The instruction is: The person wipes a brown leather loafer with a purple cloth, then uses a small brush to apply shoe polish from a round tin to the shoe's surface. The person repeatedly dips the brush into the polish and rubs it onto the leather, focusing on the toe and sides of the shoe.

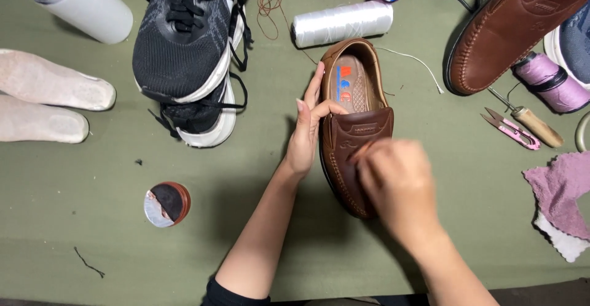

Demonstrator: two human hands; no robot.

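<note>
Bare green mat [92, 220] lower left; sneakers [190, 54], thread spools [342, 23] crowding above.

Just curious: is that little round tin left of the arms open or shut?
Open: the tin shows dark polish inside, with no lid over it.

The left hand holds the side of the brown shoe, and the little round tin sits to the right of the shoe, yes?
Not quite. The left hand does hold the brown shoe, but the head view shows the tin to its left.
</note>
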